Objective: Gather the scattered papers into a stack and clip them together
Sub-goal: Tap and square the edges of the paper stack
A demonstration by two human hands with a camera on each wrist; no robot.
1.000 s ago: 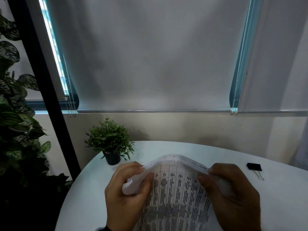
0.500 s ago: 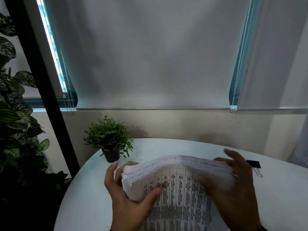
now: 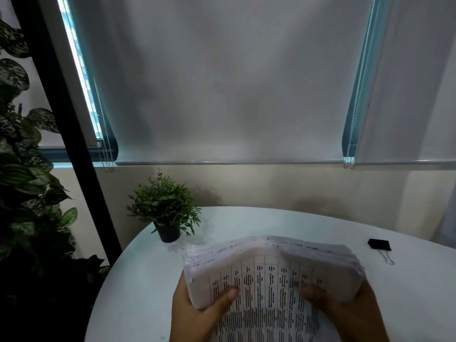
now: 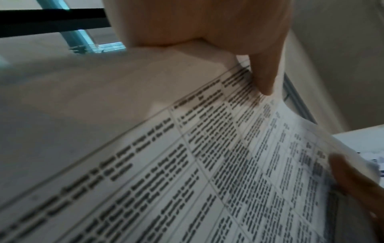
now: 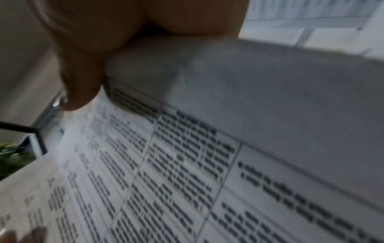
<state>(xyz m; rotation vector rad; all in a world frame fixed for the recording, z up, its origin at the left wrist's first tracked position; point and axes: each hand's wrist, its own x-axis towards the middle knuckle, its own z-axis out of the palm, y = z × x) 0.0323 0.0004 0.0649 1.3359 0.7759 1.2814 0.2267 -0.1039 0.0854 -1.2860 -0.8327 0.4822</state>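
Observation:
A thick stack of printed papers (image 3: 271, 275) with tables of text is held upright above the white round table (image 3: 138, 287), its top edge fanned and slightly uneven. My left hand (image 3: 197, 307) grips the stack's left side, thumb pressed on the front sheet. My right hand (image 3: 345, 307) grips the right side, thumb on the front too. Both wrist views show the printed sheet (image 4: 207, 164) (image 5: 166, 164) close up with a thumb (image 4: 264, 74) (image 5: 81, 88) on it. A black binder clip (image 3: 379, 245) lies on the table to the right, apart from both hands.
A small potted plant (image 3: 165, 213) stands at the table's back left. A black post (image 3: 61, 114) and large leafy plants (image 3: 22, 181) are to the left. Closed roller blinds (image 3: 222, 82) cover the window behind the table.
The hands shifted from the stack's top corners down to its sides. The bent top edge has straightened, and the sheets now sit squarer between both hands.

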